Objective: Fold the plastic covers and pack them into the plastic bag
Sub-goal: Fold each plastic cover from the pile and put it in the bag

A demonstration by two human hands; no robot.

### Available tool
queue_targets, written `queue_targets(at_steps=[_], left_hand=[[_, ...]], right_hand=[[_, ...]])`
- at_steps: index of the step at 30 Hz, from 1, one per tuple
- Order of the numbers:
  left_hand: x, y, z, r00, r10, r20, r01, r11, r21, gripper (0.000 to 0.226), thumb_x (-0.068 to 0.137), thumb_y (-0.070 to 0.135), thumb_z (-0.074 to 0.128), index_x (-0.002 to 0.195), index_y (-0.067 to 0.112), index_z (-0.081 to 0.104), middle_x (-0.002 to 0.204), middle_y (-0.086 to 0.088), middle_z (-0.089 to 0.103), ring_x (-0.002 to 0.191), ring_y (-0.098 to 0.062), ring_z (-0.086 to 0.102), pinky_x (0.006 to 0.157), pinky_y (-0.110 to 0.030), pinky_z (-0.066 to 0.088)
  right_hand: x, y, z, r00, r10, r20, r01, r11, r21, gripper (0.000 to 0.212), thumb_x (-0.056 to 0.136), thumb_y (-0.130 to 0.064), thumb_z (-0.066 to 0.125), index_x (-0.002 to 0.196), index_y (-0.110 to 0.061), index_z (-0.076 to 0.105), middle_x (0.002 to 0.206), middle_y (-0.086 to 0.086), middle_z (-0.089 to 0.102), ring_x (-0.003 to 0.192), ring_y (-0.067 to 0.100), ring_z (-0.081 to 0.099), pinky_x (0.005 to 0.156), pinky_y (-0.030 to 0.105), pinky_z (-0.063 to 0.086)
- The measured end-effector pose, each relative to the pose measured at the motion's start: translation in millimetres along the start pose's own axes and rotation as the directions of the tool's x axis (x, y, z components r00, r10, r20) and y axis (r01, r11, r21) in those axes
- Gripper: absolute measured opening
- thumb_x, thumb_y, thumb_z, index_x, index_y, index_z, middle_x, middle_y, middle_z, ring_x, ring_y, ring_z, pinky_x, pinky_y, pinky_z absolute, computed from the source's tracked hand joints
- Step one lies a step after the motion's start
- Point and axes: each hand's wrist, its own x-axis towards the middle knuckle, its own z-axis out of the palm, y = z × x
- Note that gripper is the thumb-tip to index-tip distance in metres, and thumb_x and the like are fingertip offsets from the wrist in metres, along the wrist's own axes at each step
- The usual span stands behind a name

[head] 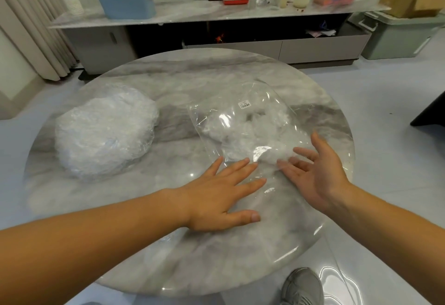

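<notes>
Two hands are tending the plastic bag (240,102). I am pressing my left hand (216,196) flat, fingers spread, pinning it to the table (168,71). My right hand (317,172), fingers apart and gripping nothing, is touching the packed covers (252,131), probably to seat them. The pile of covers (103,133) is lying to the left.

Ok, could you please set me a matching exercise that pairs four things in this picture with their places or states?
Things:
1. left hand
2. right hand
3. pile of plastic covers
4. plastic bag

States:
A. clear, bears a barcode sticker, crumpled white covers inside
B. palm down, fingers spread flat
C. on the left part of the table, touched by neither hand
D. palm turned inward, fingers open

Pairs: 1-B, 2-D, 3-C, 4-A
</notes>
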Motion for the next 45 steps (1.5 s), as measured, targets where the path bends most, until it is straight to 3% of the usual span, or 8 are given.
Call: queue_targets(at_steps=[6,11,16,20,24,37,43,45], left_hand=[[1,0,0,0.998,0.051,-0.048,-0.052,0.999,-0.013,0.069,0.098,0.07,0.024,0.158,0.047,-0.001,0.167,0.007,-0.02,0.147,-0.005,-0.031,0.122,-0.05,-0.016],[-14,-10,-5,0.979,-0.078,-0.189,0.062,0.994,-0.088,0.072,0.096,0.072,0.014,0.16,0.04,0.001,0.169,0.008,-0.01,0.152,-0.004,-0.019,0.124,-0.042,-0.013],[-58,-54,-15,0.832,-0.44,-0.338,0.411,0.898,-0.158,0.065,0.102,0.062,0.024,0.153,0.023,0.036,0.168,-0.004,0.012,0.155,-0.016,0.005,0.126,-0.038,-0.004],[-103,-98,-14,0.66,-0.669,-0.342,0.631,0.741,-0.231,0.061,0.104,0.057,0.024,0.152,0.023,0.041,0.169,-0.007,0.005,0.156,-0.02,-0.003,0.126,-0.038,-0.004],[-130,-129,-10,0.574,-0.774,-0.267,0.721,0.633,-0.282,0.063,0.103,0.06,0.019,0.149,0.028,0.047,0.17,-0.005,0.003,0.156,-0.019,-0.005,0.124,-0.04,-0.001],[-140,-150,-1,0.562,-0.753,-0.343,0.706,0.653,-0.276,0.053,0.104,0.055,0.028,0.137,0.026,0.057,0.148,-0.001,0.043,0.14,-0.02,0.029,0.112,-0.038,0.017],[-141,-148,3,0.658,-0.66,-0.362,0.56,0.751,-0.349,0.043,0.103,0.053,0.039,0.102,0.03,0.075,0.162,0.003,0.032,0.152,-0.011,0.011,0.119,-0.035,0.003],[-141,-145,5,0.698,-0.639,-0.323,0.553,0.767,-0.324,0.049,0.103,0.057,0.034,0.111,0.032,0.075,0.166,0.004,0.023,0.153,-0.007,0.003,0.12,-0.035,-0.001]], right_hand=[[-20,-5,-10,0.987,-0.142,-0.075,0.117,0.956,-0.27,0.039,0.101,-0.043,0.056,0.113,-0.006,0.053,0.1,0.012,0.058,0.089,0.028,0.066,0.074,0.039,0.055],[-40,-6,8,0.949,-0.304,0.084,0.304,0.814,-0.494,0.032,0.103,-0.032,0.049,0.083,-0.009,0.056,0.077,0.012,0.057,0.059,0.021,0.056,0.056,0.035,0.045],[-59,25,55,0.861,-0.221,0.458,0.478,0.661,-0.579,0.034,0.104,-0.028,0.051,0.087,-0.004,0.069,0.084,0.011,0.072,0.073,0.021,0.068,0.074,0.048,0.058],[-64,51,89,0.755,-0.06,0.653,0.62,0.39,-0.681,0.049,0.096,-0.054,0.05,0.095,-0.01,0.069,0.099,0.007,0.069,0.095,0.023,0.066,0.091,0.045,0.056],[-61,68,120,0.696,0.003,0.718,0.696,0.246,-0.675,0.04,0.101,-0.046,0.048,0.101,-0.012,0.069,0.103,-0.002,0.066,0.095,0.007,0.057,0.089,0.022,0.045],[-48,93,161,0.615,0.057,0.786,0.778,0.116,-0.617,0.029,0.101,-0.05,0.046,0.096,-0.031,0.068,0.102,-0.015,0.061,0.098,0.0,0.057,0.085,0.018,0.044],[-46,90,160,0.604,0.064,0.795,0.788,0.1,-0.607,0.032,0.101,-0.05,0.044,0.102,-0.028,0.069,0.106,-0.015,0.062,0.101,-0.001,0.056,0.088,0.017,0.044],[-46,88,159,0.604,0.068,0.794,0.788,0.099,-0.608,0.034,0.102,-0.049,0.043,0.103,-0.027,0.069,0.107,-0.014,0.062,0.101,-0.001,0.056,0.088,0.016,0.044]])
